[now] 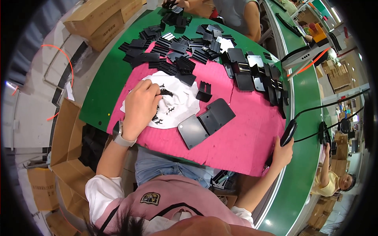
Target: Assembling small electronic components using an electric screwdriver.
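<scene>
My left hand (pixel 142 103) reaches over a round white cloth (pixel 181 103), its fingertips pinched together at a cluster of small black screws (pixel 167 93). Whatever lies between those fingertips is too small to make out. At the right edge of the pink mat, my right hand (pixel 282 152) is closed around a black corded electric screwdriver (pixel 289 133). Between the two hands lie a flat dark grey plate (pixel 193 131) and, against it, a black plate (pixel 217 115) with a raised edge. Just beyond them stands a small black bracket (pixel 204 92).
Heaps of black ribbed brackets (pixel 179 47) and plates (pixel 244 81) cover the far part of the pink mat (pixel 244 129) and green table (pixel 103 84). Another person (pixel 240 17) sits at the far side. An open cardboard box (pixel 67 145) stands at left; screwdriver cables (pixel 327 107) cross the right.
</scene>
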Demonstrator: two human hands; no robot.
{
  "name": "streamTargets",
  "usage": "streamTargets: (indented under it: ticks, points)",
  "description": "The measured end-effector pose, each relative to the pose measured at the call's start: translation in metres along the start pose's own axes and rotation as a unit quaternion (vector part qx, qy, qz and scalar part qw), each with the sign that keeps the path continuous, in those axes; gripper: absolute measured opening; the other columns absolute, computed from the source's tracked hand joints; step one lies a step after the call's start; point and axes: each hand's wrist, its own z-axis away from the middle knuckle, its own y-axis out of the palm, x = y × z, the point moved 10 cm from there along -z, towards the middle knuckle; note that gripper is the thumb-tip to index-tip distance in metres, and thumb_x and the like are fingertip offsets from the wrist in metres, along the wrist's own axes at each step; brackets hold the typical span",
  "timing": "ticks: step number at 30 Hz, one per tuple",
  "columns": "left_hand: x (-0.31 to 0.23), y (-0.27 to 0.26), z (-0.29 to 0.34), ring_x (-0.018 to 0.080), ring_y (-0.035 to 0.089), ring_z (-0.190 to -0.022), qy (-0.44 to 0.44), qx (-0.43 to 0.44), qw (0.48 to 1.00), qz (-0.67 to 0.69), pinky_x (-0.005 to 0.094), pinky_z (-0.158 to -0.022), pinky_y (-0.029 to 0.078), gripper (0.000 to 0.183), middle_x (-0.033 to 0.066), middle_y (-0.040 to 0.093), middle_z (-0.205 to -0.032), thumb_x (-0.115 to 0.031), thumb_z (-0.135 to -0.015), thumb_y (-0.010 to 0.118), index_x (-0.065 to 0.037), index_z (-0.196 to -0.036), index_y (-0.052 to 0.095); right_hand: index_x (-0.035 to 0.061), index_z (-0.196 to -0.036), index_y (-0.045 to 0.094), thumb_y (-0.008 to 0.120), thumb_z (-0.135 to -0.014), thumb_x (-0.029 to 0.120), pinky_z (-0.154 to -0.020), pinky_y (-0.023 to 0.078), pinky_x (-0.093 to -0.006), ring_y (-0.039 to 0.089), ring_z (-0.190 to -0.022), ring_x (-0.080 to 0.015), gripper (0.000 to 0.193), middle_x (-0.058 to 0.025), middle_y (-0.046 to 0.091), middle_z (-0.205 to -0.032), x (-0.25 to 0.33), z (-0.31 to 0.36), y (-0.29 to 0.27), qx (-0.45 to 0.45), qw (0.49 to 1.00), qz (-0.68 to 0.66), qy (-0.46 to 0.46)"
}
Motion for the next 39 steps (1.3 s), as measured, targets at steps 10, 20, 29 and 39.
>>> streamTargets:
  ticks: [10,20,29,39]
  points:
    - [0.012,-0.013,0.001,0.0295,0.059,-0.071,-0.015,-0.062,0.992,0.108,0.0368,-0.062,0.046,0.007,0.0125,0.056,-0.074,-0.004,-0.078,0.064,0.001,-0.079,0.059,-0.0031,-0.115,0.056,0.070,-0.078,0.030,-0.070,0.050,-0.0352,0.066,-0.077,-0.0252,0.052,-0.0162,0.067,-0.086,-0.016,-0.016,0.019,0.031,0.958,-0.281,-0.044]
    - [-0.053,0.059,0.010,0.0061,0.053,-0.073,-0.121,0.230,0.768,0.586,0.0204,-0.066,0.044,0.014,-0.0011,0.060,-0.082,-0.013,-0.090,0.062,0.001,-0.092,0.063,0.0021,-0.133,0.034,0.063,-0.086,0.032,-0.062,0.041,-0.0290,0.048,-0.056,-0.0139,0.064,-0.0038,0.048,-0.070,0.155,0.051,-0.127,0.217,0.338,-0.879,-0.257]
    - [-0.095,0.067,0.016,0.0090,0.057,-0.077,-0.048,0.274,0.714,0.643,0.0225,-0.073,0.047,0.010,0.0034,0.060,-0.087,-0.005,-0.087,0.063,0.004,-0.092,0.063,0.0111,-0.115,0.041,0.064,-0.087,0.026,-0.059,0.043,-0.0320,0.052,-0.052,-0.0155,0.039,-0.0023,0.053,-0.066,0.209,0.078,-0.159,0.257,0.181,-0.891,-0.329]
    - [-0.100,0.049,0.008,0.0133,0.059,-0.072,0.087,0.213,0.840,0.492,0.0239,-0.064,0.046,0.008,0.0059,0.061,-0.082,-0.002,-0.079,0.069,0.002,-0.084,0.065,0.0129,-0.114,0.043,0.054,-0.091,0.032,-0.060,0.042,-0.0311,0.047,-0.048,-0.0119,0.032,0.0003,0.049,-0.065,0.225,0.082,-0.140,0.281,0.255,-0.876,-0.299]
